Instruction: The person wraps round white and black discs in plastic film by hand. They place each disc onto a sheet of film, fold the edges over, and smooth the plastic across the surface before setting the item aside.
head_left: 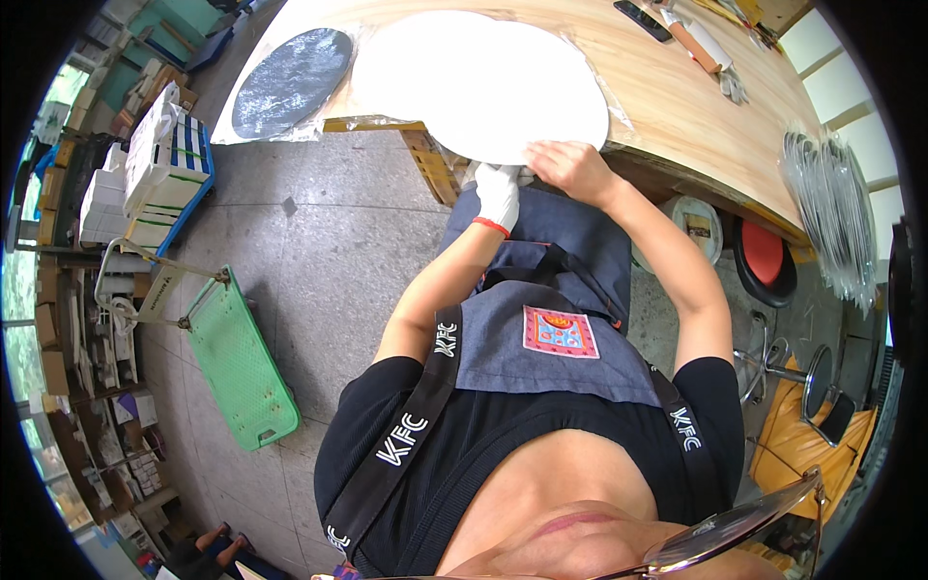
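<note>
While both hands grip it, white round disc (478, 82), gloved left hand (498, 193), bare right hand (572, 166), wooden table (677, 87)

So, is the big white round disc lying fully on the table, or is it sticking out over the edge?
Sticking out. The white disc overhangs the table edge, where both hands grip its rim.

A single view comes from a wide fisheye camera worn on the person's head, facing steeply down and slightly forward. It sits so near the body that the chin, black shirt and grey denim apron (541, 319) fill the near lower half. Farther off, at the top, lies the curved pale wooden tabletop (667, 87), its straight edges bending toward the dark round rim. The grey tiled floor (319, 232) spreads on the left, with a green flat plastic trolley (237, 362).
</note>
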The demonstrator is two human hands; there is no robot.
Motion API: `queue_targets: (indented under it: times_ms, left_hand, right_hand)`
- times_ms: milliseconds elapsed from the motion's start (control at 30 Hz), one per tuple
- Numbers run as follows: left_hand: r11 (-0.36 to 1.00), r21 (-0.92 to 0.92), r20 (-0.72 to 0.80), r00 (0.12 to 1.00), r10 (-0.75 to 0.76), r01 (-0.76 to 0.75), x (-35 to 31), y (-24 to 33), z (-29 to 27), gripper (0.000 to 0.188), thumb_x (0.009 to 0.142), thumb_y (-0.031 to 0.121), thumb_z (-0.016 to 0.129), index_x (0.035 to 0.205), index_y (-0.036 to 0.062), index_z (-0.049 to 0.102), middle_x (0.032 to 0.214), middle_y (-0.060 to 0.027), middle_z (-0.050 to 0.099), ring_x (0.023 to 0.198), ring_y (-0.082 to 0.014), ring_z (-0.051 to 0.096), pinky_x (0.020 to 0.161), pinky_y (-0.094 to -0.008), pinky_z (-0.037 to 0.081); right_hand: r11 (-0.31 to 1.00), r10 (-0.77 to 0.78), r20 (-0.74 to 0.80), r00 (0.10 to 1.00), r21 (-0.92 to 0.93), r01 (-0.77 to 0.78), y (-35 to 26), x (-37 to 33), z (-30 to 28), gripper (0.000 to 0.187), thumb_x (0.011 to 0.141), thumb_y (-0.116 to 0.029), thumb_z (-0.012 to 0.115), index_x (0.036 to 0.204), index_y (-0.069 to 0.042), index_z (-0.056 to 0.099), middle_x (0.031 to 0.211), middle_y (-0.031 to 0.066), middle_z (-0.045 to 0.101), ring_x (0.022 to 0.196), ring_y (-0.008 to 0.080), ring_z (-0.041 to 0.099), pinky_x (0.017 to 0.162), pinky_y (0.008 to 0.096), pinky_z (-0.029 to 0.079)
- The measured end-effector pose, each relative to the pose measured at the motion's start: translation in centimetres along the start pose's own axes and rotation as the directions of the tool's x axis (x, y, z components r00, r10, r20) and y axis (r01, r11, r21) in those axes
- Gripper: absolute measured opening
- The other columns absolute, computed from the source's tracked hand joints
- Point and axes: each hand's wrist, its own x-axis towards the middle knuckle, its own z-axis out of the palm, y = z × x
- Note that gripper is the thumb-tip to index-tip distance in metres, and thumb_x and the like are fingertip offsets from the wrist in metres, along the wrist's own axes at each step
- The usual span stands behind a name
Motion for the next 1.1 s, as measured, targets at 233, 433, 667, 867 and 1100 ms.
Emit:
queue_targets:
  times_ms: [233, 433, 667, 867, 1100]
  left_hand:
    - [0.987, -0.162, -0.135, 0.991, -0.007, -0.015, 2.4, -0.6, -0.3, 0.031, 0.100, 0.020, 0.052, 0.125, 0.0034, 0.051, 0.117, -0.0099, 0.062, 0.100, -0.0216, 0.063, 0.083, -0.0327, 0.055]
    - [0.985, -0.119, -0.011, 0.992, -0.123, 0.121, 3.4, 1.4, -0.4, 0.037, 0.099, 0.034, 0.052, 0.126, 0.0087, 0.052, 0.120, -0.0047, 0.061, 0.106, -0.0192, 0.061, 0.083, -0.0328, 0.055]
    - [0.970, -0.117, 0.024, 0.977, -0.213, 0.215, 3.4, 2.8, -0.3, 0.035, 0.100, 0.029, 0.050, 0.129, 0.0089, 0.050, 0.130, -0.0087, 0.056, 0.119, -0.0237, 0.054, 0.098, -0.0394, 0.048]
    - [0.897, -0.293, 0.189, 0.940, -0.284, 0.330, 3.7, 4.1, 2.2, 0.036, 0.100, 0.026, 0.048, 0.131, 0.0070, 0.047, 0.128, -0.0097, 0.056, 0.116, -0.0247, 0.055, 0.099, -0.0397, 0.048]
    - [0.955, -0.236, 0.047, 0.984, -0.174, 0.180, 1.3, 7.7, 4.9, 0.039, 0.102, 0.024, 0.044, 0.138, 0.0096, 0.038, 0.136, -0.0155, 0.047, 0.121, -0.0331, 0.050, 0.103, -0.0465, 0.045]
  right_hand:
    - [0.998, 0.067, -0.001, 0.998, 0.002, -0.067, -1.4, -4.0, -4.4, 0.022, 0.084, -0.014, 0.069, 0.104, -0.004, 0.066, 0.099, 0.0081, 0.071, 0.087, 0.0212, 0.070, 0.073, 0.0325, 0.057]
    - [0.998, 0.057, -0.043, 0.997, -0.017, -0.058, 1.6, -3.9, -5.9, 0.023, 0.084, -0.011, 0.067, 0.106, -0.005, 0.064, 0.102, 0.0075, 0.070, 0.087, 0.0212, 0.069, 0.075, 0.0310, 0.057]
    - [0.996, 0.078, -0.038, 0.996, -0.039, -0.080, -0.8, -5.1, -3.5, 0.024, 0.084, -0.013, 0.061, 0.107, -0.009, 0.066, 0.108, 0.0081, 0.069, 0.093, 0.0195, 0.069, 0.076, 0.0285, 0.058]
    - [0.991, -0.075, -0.131, 0.988, 0.103, 0.089, -7.0, -2.6, -12.7, 0.029, 0.081, -0.008, 0.063, 0.110, -0.006, 0.068, 0.103, 0.0076, 0.068, 0.088, 0.0191, 0.068, 0.076, 0.0282, 0.059]
    - [0.652, 0.712, -0.431, 0.554, 0.114, -0.749, 3.5, -7.3, -26.1, 0.024, 0.099, -0.013, 0.054, 0.115, 0.000, 0.066, 0.104, 0.0093, 0.071, 0.098, 0.0151, 0.066, 0.084, 0.0282, 0.053]
